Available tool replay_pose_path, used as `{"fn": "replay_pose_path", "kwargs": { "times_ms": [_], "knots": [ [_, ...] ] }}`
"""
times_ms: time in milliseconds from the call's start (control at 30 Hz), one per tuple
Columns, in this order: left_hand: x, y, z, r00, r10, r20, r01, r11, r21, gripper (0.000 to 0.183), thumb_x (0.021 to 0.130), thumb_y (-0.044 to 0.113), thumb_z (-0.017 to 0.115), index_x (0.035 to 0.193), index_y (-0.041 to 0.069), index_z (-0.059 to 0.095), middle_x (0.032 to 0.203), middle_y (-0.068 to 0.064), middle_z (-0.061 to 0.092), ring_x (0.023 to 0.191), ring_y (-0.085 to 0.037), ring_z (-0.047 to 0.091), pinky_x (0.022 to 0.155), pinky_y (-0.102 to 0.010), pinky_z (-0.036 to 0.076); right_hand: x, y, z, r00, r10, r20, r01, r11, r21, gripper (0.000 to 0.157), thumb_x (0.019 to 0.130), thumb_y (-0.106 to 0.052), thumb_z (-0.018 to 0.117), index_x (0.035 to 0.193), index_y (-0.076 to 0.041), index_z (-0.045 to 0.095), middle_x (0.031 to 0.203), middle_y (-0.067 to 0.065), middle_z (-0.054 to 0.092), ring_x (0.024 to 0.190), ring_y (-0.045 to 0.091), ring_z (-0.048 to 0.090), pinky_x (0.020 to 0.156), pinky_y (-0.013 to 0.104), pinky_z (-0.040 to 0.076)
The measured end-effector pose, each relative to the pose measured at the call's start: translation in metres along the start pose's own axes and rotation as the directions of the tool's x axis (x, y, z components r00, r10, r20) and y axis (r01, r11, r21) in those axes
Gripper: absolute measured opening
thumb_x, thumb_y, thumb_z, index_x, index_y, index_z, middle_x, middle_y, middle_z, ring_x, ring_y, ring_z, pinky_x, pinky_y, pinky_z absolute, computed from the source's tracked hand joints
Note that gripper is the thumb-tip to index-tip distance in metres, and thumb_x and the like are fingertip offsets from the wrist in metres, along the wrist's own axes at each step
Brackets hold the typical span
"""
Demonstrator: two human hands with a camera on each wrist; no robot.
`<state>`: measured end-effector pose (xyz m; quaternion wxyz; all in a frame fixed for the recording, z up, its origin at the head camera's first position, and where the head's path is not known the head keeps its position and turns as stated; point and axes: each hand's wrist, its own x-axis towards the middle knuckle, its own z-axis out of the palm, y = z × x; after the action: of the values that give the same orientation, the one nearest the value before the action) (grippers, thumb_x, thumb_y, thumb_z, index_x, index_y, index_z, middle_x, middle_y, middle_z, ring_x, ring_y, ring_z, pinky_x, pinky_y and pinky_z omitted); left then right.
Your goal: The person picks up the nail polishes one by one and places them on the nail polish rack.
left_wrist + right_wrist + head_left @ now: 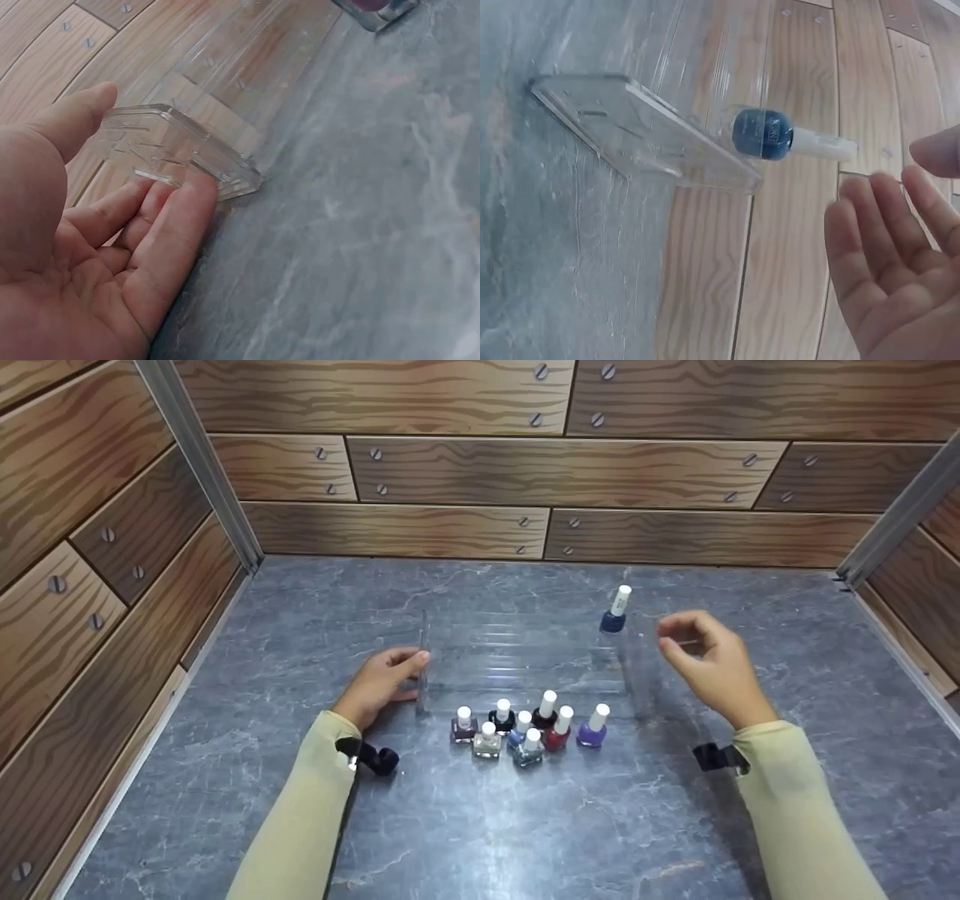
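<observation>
A clear stepped plastic display rack stands mid-table. My left hand holds its left end panel, with the thumb at one edge and the fingers against the lower part. On the rack's upper back step, at the right, a dark blue nail polish bottle with a white cap stands upright. To the right of that bottle, my right hand hovers with loosely bent fingers, holding nothing; a gap separates its fingertips from the cap in the right wrist view. Several nail polish bottles stand grouped before the rack.
A purple bottle stands at the right of the group, slightly apart. The grey marbled tabletop is bounded by wood-patterned walls at the back and sides.
</observation>
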<state>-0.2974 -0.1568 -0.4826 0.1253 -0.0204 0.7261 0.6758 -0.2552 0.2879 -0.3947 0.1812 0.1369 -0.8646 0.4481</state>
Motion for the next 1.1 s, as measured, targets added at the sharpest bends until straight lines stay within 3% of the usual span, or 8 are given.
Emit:
{"fn": "replay_pose_path", "kwargs": {
  "times_ms": [200, 367, 500, 633, 1100],
  "knots": [
    [0.001, 0.004, 0.0, 1.0, -0.008, 0.006, 0.008, 1.0, 0.005, 0.053, 0.099, 0.038, 0.071, 0.139, 0.005, 0.061, 0.131, -0.014, 0.061, 0.119, -0.026, 0.057, 0.094, -0.037, 0.062, -0.006, -0.015, 0.0, 0.997, -0.079, 0.022, 0.08, 0.995, -0.063, 0.016, 0.094, 0.002, 0.071, 0.11, 0.002, 0.07, 0.104, 0.013, 0.072, 0.091, 0.002, 0.062, 0.08, 0.007, 0.053],
    [0.002, 0.005, -0.001, 1.0, -0.017, 0.004, 0.017, 1.0, -0.012, 0.054, 0.099, 0.038, 0.072, 0.139, 0.004, 0.061, 0.129, -0.014, 0.06, 0.117, -0.025, 0.057, 0.093, -0.039, 0.062, -0.009, -0.027, 0.003, 0.984, -0.111, 0.137, 0.13, 0.982, -0.135, 0.017, 0.093, 0.002, 0.071, 0.11, -0.001, 0.07, 0.104, 0.008, 0.071, 0.092, 0.013, 0.065, 0.083, 0.017, 0.058],
    [0.001, 0.004, -0.001, 1.0, -0.028, 0.001, 0.028, 0.999, -0.015, 0.052, 0.1, 0.037, 0.071, 0.139, 0.004, 0.062, 0.128, -0.015, 0.06, 0.117, -0.025, 0.057, 0.093, -0.039, 0.062, -0.013, -0.032, 0.002, 0.966, -0.068, 0.249, 0.118, 0.974, -0.195, 0.016, 0.096, -0.002, 0.069, 0.112, -0.004, 0.069, 0.106, 0.005, 0.071, 0.093, 0.02, 0.067, 0.083, 0.03, 0.061],
    [0.0, 0.002, -0.001, 1.0, -0.026, 0.0, 0.026, 1.0, -0.016, 0.053, 0.099, 0.038, 0.071, 0.139, 0.004, 0.062, 0.13, -0.015, 0.06, 0.118, -0.026, 0.057, 0.093, -0.038, 0.062, -0.015, -0.032, 0.0, 0.95, -0.025, 0.311, 0.096, 0.972, -0.215, 0.015, 0.097, -0.004, 0.068, 0.112, -0.005, 0.069, 0.108, 0.006, 0.07, 0.095, 0.022, 0.068, 0.085, 0.038, 0.062],
    [0.001, 0.0, -0.001, 1.0, -0.008, 0.004, 0.008, 1.0, -0.026, 0.056, 0.1, 0.037, 0.071, 0.141, 0.0, 0.059, 0.13, -0.016, 0.06, 0.117, -0.026, 0.056, 0.093, -0.039, 0.062, -0.018, -0.029, 0.003, 0.876, 0.059, 0.478, 0.065, 0.969, -0.239, 0.018, 0.096, -0.012, 0.072, 0.114, -0.01, 0.069, 0.106, 0.001, 0.071, 0.097, 0.017, 0.067, 0.09, 0.043, 0.061]
  ]
}}
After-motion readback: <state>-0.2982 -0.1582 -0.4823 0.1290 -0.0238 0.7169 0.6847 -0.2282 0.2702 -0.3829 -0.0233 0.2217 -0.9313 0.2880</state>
